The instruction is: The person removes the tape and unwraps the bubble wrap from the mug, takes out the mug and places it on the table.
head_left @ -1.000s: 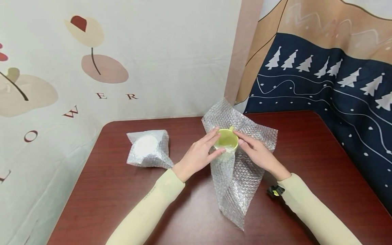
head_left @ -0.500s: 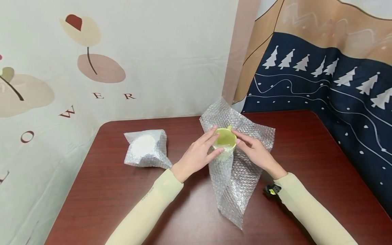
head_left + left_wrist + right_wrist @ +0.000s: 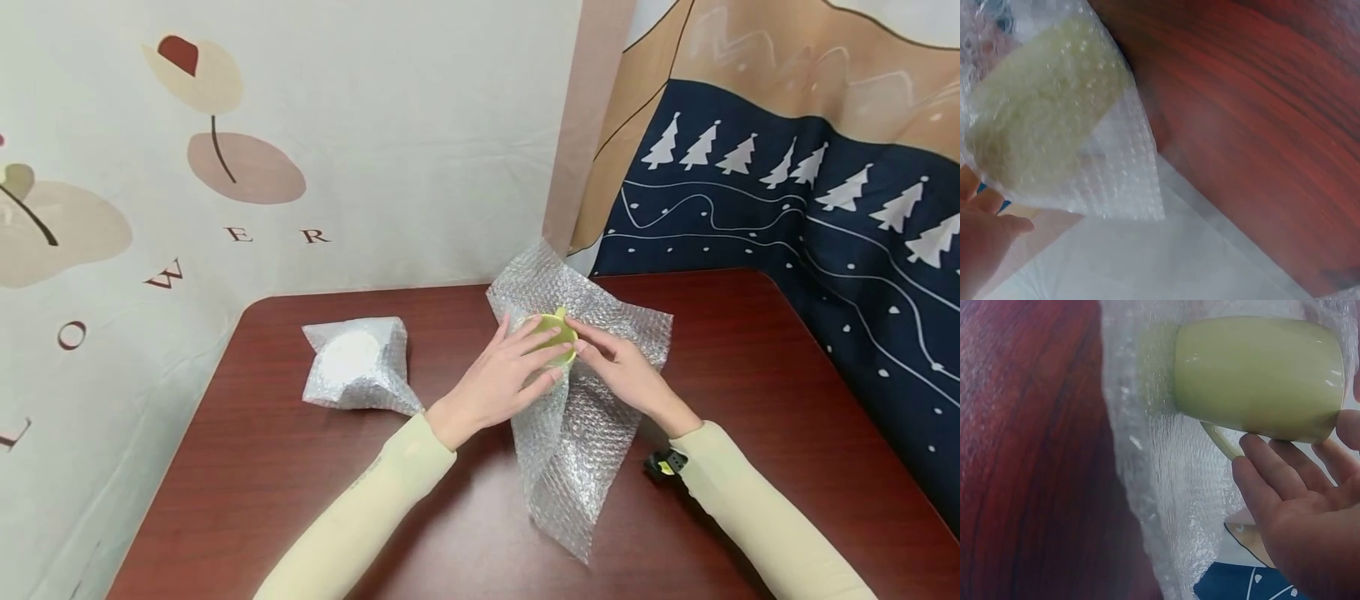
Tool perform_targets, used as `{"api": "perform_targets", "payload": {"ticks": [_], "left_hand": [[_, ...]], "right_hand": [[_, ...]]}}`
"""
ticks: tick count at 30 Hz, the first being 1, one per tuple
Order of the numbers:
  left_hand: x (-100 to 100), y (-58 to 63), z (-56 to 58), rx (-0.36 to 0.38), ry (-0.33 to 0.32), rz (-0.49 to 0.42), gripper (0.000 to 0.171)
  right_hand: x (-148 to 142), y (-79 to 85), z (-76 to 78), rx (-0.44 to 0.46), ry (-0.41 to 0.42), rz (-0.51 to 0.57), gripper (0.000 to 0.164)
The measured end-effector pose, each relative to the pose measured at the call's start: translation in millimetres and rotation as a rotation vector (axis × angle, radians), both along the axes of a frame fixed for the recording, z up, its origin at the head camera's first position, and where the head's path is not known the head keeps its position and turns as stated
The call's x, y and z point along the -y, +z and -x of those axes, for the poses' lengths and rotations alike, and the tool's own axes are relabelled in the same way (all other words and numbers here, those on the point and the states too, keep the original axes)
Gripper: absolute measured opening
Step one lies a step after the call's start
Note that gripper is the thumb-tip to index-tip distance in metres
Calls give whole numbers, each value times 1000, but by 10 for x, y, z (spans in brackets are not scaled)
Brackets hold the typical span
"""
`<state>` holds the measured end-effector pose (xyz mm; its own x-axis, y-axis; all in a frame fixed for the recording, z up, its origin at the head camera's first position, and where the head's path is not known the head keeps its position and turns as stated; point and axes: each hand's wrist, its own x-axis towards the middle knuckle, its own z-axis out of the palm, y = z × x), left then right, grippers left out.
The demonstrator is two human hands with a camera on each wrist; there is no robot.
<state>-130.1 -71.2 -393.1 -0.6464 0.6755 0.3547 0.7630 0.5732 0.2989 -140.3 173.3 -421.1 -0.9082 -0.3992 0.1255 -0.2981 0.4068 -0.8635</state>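
A yellow-green mug (image 3: 1260, 378) stands upright on a sheet of bubble wrap (image 3: 592, 442). One part of the sheet is folded up against the mug's left and near side, so in the left wrist view the mug shows only blurred through the plastic. My left hand (image 3: 498, 379) lies over the near left rim, its fingers spread and straight across the mug's mouth. My right hand (image 3: 630, 379) holds the mug's right side, fingers along the wall near the handle (image 3: 1219, 440) and thumb at the rim. The left fingers partly cover the mouth.
A bubble-wrapped bundle (image 3: 352, 362) with something white inside sits on the left of the dark red wooden table (image 3: 247, 492). Patterned cloth hangs behind the table and along its right side. A small black device (image 3: 663, 465) is at the right wrist.
My left hand has shifted right, its fingers moving from the rim's left side across the mouth. My right hand keeps its hold on the mug. The view has shifted slightly.
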Motion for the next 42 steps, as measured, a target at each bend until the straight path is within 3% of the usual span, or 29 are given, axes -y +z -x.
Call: {"api": "perform_targets", "payload": {"ticks": [5,8,15,24,32,42], "left_hand": [[-84,-31,-40,-53,90,27,60],[-129,-46,-73,-81,145,27,60],[-173,-85,-138,-178,166,-5,34],[-161,-95,-163,-277,177,-175,14],[-88,-40,-207,-271,163,-260,13],[106,31,-261,-233,210,-391,15]], "right_hand": [[4,-4,15,-18,5,-9,50],[6,-7,18,-20,7,-7,50],[10,-3,10,-6,1,-4,50],[8,7,11,22,7,27,50],[-2,3,21,26,6,31,49],[-16,37,12,45,-5,17,50]]}}
